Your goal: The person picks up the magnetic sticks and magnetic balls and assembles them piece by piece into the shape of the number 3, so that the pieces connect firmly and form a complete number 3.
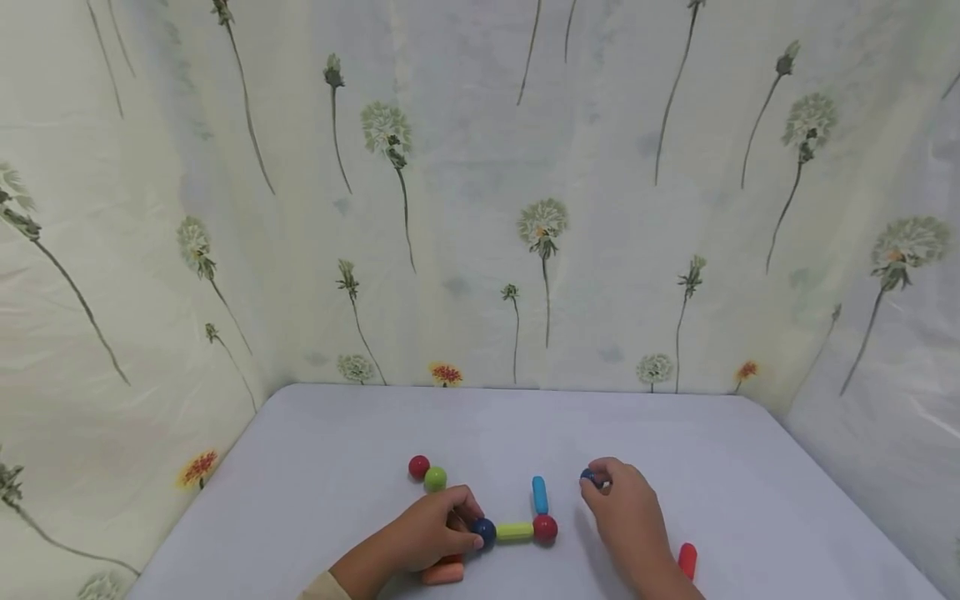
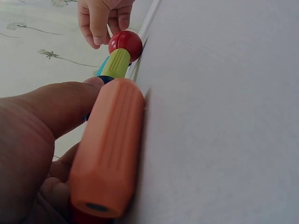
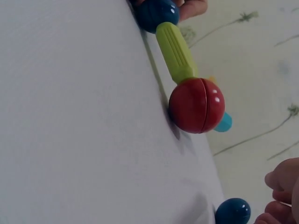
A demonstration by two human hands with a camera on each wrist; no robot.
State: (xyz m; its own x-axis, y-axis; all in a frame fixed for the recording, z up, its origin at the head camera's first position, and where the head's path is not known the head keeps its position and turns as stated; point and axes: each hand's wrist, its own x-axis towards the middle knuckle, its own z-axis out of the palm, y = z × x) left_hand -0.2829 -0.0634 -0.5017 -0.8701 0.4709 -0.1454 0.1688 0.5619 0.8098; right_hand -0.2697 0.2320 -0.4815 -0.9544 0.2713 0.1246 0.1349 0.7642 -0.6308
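Observation:
My left hand (image 1: 431, 533) pinches a dark blue ball (image 1: 484, 533) between thumb and fingers. A yellow-green ridged stick (image 1: 514, 532) joins that ball to a glossy red ball (image 1: 545, 529). From the red ball a light blue stick (image 1: 540, 495) points away toward the back. To the right, my right hand (image 1: 626, 508) is over a second dark blue ball (image 1: 588, 477). In the right wrist view, its loosely bent fingers (image 3: 283, 179) show a gap from this ball (image 3: 232, 211). Close by my left hand lies an orange stick (image 2: 110, 144), with something red partly hidden beside it.
Behind the left hand, a red ball (image 1: 419, 467) and a green ball (image 1: 435, 478) lie side by side. A red stick (image 1: 687, 561) is beside the right forearm. The white table (image 1: 337, 442) ends at a curtain (image 1: 465, 208) printed with dandelions.

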